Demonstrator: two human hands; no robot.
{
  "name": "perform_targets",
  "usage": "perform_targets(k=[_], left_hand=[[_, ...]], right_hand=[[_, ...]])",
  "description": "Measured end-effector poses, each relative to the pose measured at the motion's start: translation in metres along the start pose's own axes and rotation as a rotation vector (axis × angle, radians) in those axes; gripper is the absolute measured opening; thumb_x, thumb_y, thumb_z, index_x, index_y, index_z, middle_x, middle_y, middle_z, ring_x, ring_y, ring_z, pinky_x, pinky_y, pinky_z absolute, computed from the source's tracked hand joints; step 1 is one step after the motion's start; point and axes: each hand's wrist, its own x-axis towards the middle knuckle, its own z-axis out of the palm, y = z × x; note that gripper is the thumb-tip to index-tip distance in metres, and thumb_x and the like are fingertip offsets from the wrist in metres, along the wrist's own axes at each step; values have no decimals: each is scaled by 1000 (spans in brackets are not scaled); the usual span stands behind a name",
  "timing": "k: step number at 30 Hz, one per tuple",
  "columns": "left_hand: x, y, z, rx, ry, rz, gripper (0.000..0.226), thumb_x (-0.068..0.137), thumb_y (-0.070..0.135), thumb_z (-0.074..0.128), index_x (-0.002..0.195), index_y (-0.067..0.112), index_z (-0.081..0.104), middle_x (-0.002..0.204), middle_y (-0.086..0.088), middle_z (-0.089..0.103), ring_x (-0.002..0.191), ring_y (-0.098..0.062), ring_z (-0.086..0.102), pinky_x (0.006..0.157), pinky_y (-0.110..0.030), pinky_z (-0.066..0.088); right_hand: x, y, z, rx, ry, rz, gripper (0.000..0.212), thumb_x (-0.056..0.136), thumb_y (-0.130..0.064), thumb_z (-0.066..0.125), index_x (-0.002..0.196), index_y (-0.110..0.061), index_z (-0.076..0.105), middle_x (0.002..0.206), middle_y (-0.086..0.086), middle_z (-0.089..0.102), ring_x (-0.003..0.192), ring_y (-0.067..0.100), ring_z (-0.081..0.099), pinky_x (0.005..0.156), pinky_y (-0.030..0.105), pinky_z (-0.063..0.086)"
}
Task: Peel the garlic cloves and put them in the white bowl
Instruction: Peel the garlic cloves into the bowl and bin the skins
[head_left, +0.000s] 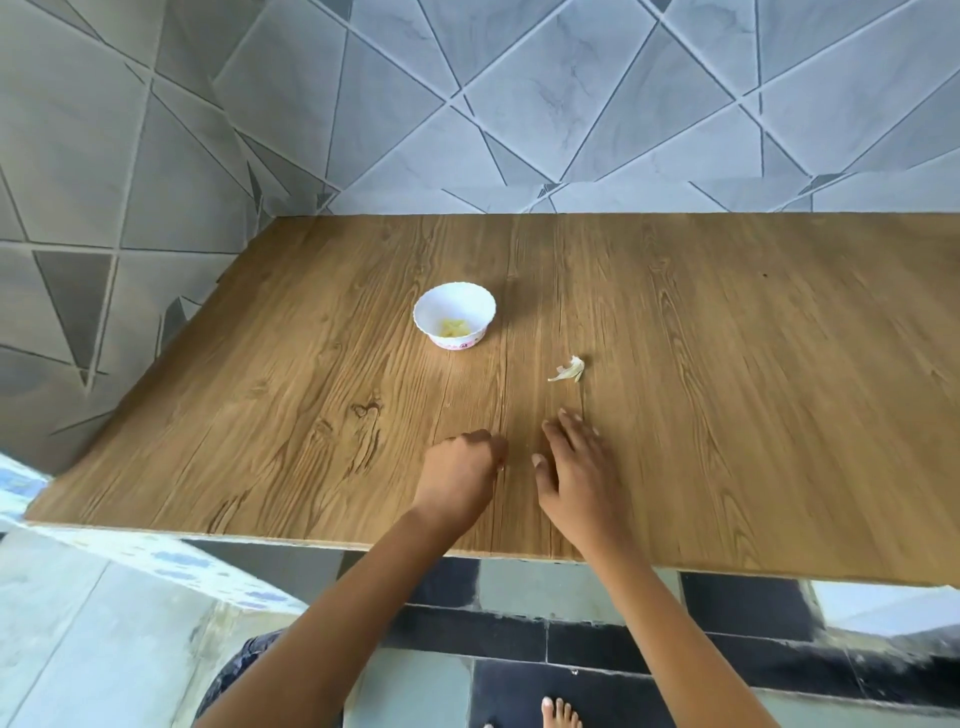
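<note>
Garlic cloves (456, 327), uncountable, in 1 white bowl (440, 305) | 1 peel scrap (569, 370) | 2 hands: left (460, 467) clenched, contents unseen; right (576, 467) flat

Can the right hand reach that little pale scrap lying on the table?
Probably yes. The pale scrap lies on the table just past the right hand, whose fingers are open, and nothing sits between them.

unreadable pink print on white bowl (457, 306)
</note>
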Motion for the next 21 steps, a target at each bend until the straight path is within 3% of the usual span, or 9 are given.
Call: perform_targets(k=[2,4,6,8,11,14,16,18,21], left_hand=[[-1,3,-2,82,-25,40,17,87,-1,52,94,11,62,85,-5,64,70,-26,65,58,-32,53],[-5,7,-6,102,-33,113,21,71,-6,70,83,11,65,71,-4,62,53,-21,62,44,-26,48],[-7,6,-3,104,12,141,25,60,-7,76,72,11,65,62,-3,60,45,-20,58,37,-24,45],[-5,-1,1,-83,67,49,14,73,-3,69,76,10,67,68,-5,65,55,-22,64,48,-30,53],[0,-8,-10,-599,113,-224,17,79,-2,68,77,14,73,71,2,71,60,0,63,65,-21,55],[1,-4,-22,-864,44,-326,24,81,-3,69,76,21,70,72,-6,72,63,-13,67,70,-29,58],[2,-1,-25,-914,7,-347,26,81,-2,69,76,24,68,70,-5,70,63,-17,66,71,-36,59],[4,-3,-25,-876,5,-345,21,81,2,71,76,22,69,66,-3,69,59,-11,64,70,-36,58],[6,-4,-26,-790,-15,-325,8,83,9,71,77,15,70,65,-2,68,58,-9,62,69,-33,58]], right_hand=[[0,0,1,8,10,-6,43,89,-28,46,118,-2,64,130,19,57,123,35,53,103,52,38],[0,1,3,12,25,-12,38,88,-22,56,118,-2,64,131,19,57,124,35,52,104,52,37],[0,0,1,42,21,-8,35,87,-17,64,118,-1,63,131,19,56,125,35,50,105,51,36],[0,1,-3,183,26,-8,32,87,-16,64,115,-2,65,124,15,62,119,34,55,101,49,44],[2,-2,-17,524,-35,7,29,90,-28,61,112,-9,68,105,1,69,96,16,65,82,32,54],[9,-13,-30,775,-211,154,17,87,-22,67,103,-15,70,92,-4,71,80,8,66,71,21,53],[13,-18,-36,885,-269,236,6,87,-17,66,91,-19,70,85,0,72,71,4,66,64,20,52],[16,-19,-37,931,-274,267,7,88,-15,66,86,-22,69,81,-1,71,66,0,65,60,18,50],[18,-16,-33,865,-225,227,7,86,-11,67,84,-18,70,77,-2,70,69,7,65,64,19,51]])
